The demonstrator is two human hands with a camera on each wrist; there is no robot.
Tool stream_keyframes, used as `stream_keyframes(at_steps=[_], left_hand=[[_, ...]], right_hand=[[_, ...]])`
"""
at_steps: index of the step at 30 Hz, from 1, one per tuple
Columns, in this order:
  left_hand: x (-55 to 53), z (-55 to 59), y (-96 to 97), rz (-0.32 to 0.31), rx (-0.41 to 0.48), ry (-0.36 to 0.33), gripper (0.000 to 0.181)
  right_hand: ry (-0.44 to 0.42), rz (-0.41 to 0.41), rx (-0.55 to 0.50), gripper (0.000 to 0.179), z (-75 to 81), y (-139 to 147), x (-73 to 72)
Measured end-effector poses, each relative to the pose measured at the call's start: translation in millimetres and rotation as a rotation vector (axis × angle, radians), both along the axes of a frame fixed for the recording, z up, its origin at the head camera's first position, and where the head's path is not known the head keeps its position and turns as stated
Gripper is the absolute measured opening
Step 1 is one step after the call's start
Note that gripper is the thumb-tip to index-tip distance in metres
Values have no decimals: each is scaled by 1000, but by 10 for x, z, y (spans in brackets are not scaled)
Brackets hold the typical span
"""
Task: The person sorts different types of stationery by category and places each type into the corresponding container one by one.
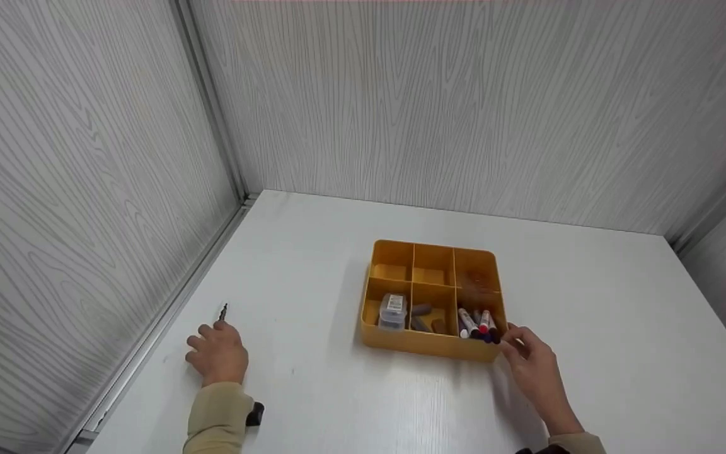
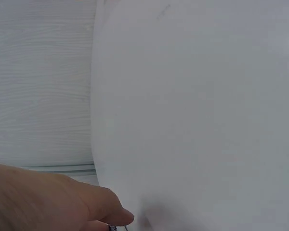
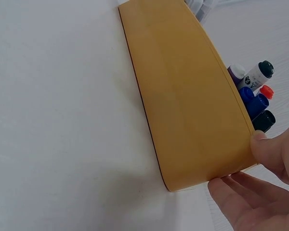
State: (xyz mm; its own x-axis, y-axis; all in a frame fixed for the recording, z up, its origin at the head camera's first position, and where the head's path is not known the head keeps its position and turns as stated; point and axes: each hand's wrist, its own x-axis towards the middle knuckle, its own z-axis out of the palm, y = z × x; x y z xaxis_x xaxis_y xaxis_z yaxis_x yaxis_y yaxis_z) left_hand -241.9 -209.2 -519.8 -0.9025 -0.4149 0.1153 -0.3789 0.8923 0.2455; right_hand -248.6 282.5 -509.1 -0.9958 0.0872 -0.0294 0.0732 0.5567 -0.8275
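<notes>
A yellow six-compartment organizer box [image 1: 429,342] stands on the white table. At its near right corner my right hand [image 1: 534,366] grips it; in the right wrist view the thumb [image 3: 265,147] lies at the rim and the other fingers against the side wall. Capped markers [image 3: 257,77] fill the near right compartment beside that thumb. Far to the left, my left hand [image 1: 217,354] is low over the table, pinching a slim, dark, patterned pen-like thing [image 1: 223,311]. Most of that thing is hidden by the hand; a small patterned bit [image 2: 112,228] shows under the thumb.
Small clear plastic boxes [image 1: 392,311] sit in the near left compartment, and grey and brown pieces [image 1: 421,309] in the near middle one. Wood-grain panels [image 1: 432,107] wall the white table [image 1: 312,246] at back and sides. The left panel's metal rail [image 1: 167,328] runs close to my left hand.
</notes>
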Motion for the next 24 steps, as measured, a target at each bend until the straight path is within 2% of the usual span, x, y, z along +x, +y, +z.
stream_keyframes(at_steps=[3, 9, 13, 20, 24], left_hand=[[0, -36, -23, -3, 8, -38, 37], [-22, -70, -31, -30, 75, -38, 40], [-19, -85, -47, -34, 102, -21, 42], [-22, -87, -63, -83, 164, 15, 43], [-37, -61, -21, -102, 191, 71, 38]], right_hand=[[-1, -3, -2, 9, 6, -2, -1], [36, 0, -13, 9, -17, 12, 3], [67, 6, -4, 7, -46, 20, -4], [49, 3, 2, 7, -41, 22, -7], [49, 1, 3, 7, -33, 21, -7]])
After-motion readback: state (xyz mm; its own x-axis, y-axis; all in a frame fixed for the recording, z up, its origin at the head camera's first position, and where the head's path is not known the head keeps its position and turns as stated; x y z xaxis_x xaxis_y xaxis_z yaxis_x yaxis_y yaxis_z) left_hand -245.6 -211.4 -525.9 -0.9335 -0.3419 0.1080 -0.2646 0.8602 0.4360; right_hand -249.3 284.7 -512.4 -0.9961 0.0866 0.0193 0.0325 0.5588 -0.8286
